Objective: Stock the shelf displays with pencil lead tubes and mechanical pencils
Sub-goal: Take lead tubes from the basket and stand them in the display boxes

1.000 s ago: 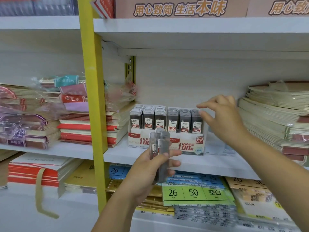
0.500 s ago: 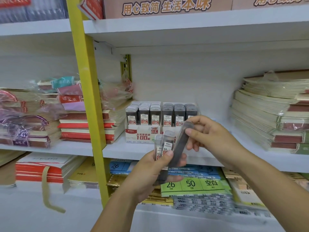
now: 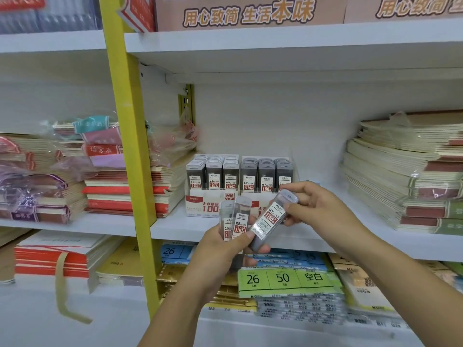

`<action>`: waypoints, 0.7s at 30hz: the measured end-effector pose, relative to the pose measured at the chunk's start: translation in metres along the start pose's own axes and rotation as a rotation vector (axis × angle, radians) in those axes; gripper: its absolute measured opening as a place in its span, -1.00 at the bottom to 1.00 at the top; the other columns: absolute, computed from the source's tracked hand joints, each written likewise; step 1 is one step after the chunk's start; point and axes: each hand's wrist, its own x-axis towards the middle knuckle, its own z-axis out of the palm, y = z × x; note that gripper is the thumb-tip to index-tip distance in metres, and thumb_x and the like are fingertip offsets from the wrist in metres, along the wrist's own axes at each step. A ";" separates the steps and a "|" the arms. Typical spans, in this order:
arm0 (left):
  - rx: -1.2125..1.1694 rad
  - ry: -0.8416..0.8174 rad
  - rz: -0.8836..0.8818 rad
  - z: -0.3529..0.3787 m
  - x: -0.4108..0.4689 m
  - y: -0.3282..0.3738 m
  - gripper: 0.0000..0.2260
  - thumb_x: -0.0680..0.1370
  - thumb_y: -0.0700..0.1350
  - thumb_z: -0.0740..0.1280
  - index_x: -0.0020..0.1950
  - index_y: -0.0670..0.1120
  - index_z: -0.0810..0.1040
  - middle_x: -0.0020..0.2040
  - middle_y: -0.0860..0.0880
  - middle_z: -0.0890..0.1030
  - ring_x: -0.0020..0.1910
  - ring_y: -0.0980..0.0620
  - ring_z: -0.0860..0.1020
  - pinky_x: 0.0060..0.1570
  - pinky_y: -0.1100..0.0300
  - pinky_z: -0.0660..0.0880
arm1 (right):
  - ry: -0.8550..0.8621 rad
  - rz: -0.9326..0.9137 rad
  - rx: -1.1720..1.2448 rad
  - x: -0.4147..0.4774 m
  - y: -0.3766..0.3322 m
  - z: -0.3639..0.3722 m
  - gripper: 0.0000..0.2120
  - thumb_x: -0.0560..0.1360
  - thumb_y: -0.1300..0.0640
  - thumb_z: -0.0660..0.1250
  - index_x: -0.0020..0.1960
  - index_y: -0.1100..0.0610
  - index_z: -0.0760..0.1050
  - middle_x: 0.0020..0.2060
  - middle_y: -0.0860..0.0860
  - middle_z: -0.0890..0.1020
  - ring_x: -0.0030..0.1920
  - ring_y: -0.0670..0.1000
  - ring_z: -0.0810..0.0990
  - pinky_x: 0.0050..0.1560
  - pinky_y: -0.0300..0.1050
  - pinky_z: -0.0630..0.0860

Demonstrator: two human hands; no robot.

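Grey translucent plastic lead tubes (image 3: 240, 216), 2 upright, sit half hidden in the grasping left hand (image 3: 220, 251); the right hand (image 3: 318, 209) pinches a 3rd, tilted tube (image 3: 273, 216) labelled 0.7. Both hands block part of the white cardboard display box (image 3: 200, 204) on the white shelf (image 3: 175, 229), between notebook stacks (image 3: 406, 171).

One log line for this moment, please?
left hand: holds two 0.5 tubes | right hand: pinches tilted 0.7 tube | box: on shelf behind

Left hand (image 3: 219, 250) grips two lead tubes (image 3: 236, 220); right hand (image 3: 319, 209) pinches a tilted third tube (image 3: 271, 219).
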 end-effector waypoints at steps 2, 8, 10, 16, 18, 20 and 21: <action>-0.013 -0.008 0.002 -0.001 0.001 0.000 -0.82 0.63 -0.11 0.35 0.23 0.01 0.57 0.02 -0.07 0.75 0.01 -0.01 0.73 -0.26 0.28 0.61 | 0.021 -0.015 0.011 0.000 -0.003 0.000 -0.76 0.53 0.28 0.36 0.17 0.11 0.53 -0.12 0.06 0.73 -0.27 0.01 0.68 -0.25 -0.22 0.59; 0.009 0.021 0.058 -0.004 0.008 0.002 -0.78 0.63 0.05 0.31 0.27 0.12 0.54 -0.02 -0.01 0.75 -0.11 0.05 0.72 -0.13 0.14 0.66 | 0.345 -0.331 -0.321 0.015 -0.030 -0.022 -0.70 0.54 0.21 0.33 0.10 -0.17 0.49 -0.14 -0.13 0.67 -0.17 -0.19 0.62 -0.19 -0.33 0.57; 0.063 0.054 0.078 -0.006 0.011 0.001 -0.81 0.63 0.10 0.28 0.22 0.17 0.55 -0.22 0.06 0.69 -0.38 0.13 0.57 -0.26 0.22 0.60 | 0.393 -0.417 -0.517 0.032 -0.040 -0.032 -0.74 0.56 0.20 0.32 0.11 -0.12 0.39 -0.15 -0.18 0.61 -0.13 -0.16 0.58 -0.17 -0.37 0.48; 0.013 0.005 0.088 -0.008 0.014 0.002 -0.84 0.64 0.06 0.29 0.19 0.17 0.59 -0.35 0.08 0.39 -0.45 0.14 0.29 -0.44 0.30 0.33 | 0.230 -0.343 -0.852 0.070 -0.033 -0.039 -0.80 0.55 0.17 0.32 0.02 -0.09 0.37 -0.14 -0.24 0.55 -0.15 -0.29 0.50 -0.24 -0.34 0.33; -0.006 -0.028 0.058 -0.011 0.013 0.004 -0.86 0.64 0.00 0.31 0.17 0.07 0.57 -0.34 0.06 0.40 -0.44 0.13 0.30 -0.44 0.31 0.33 | 0.199 -0.291 -0.854 0.078 -0.026 -0.040 -0.81 0.53 0.15 0.34 -0.01 -0.12 0.41 -0.11 -0.20 0.56 -0.10 -0.20 0.49 -0.23 -0.35 0.30; -0.004 -0.045 0.016 -0.014 0.011 0.005 -0.82 0.51 -0.04 0.34 0.08 -0.04 0.51 -0.36 0.01 0.39 -0.44 0.10 0.33 -0.46 0.31 0.35 | 0.190 -0.270 -0.942 0.083 -0.021 -0.038 -0.87 0.52 0.09 0.35 -0.03 -0.13 0.46 -0.09 -0.16 0.54 -0.01 -0.11 0.40 -0.18 -0.32 0.25; 0.002 -0.043 0.002 -0.015 0.010 0.006 -0.76 0.44 -0.04 0.33 0.08 -0.06 0.48 -0.37 -0.01 0.39 -0.44 0.10 0.35 -0.47 0.31 0.37 | 0.197 -0.265 -1.014 0.084 -0.019 -0.037 -0.92 0.52 0.04 0.35 -0.02 -0.12 0.52 -0.08 -0.13 0.52 0.03 -0.10 0.33 -0.15 -0.26 0.24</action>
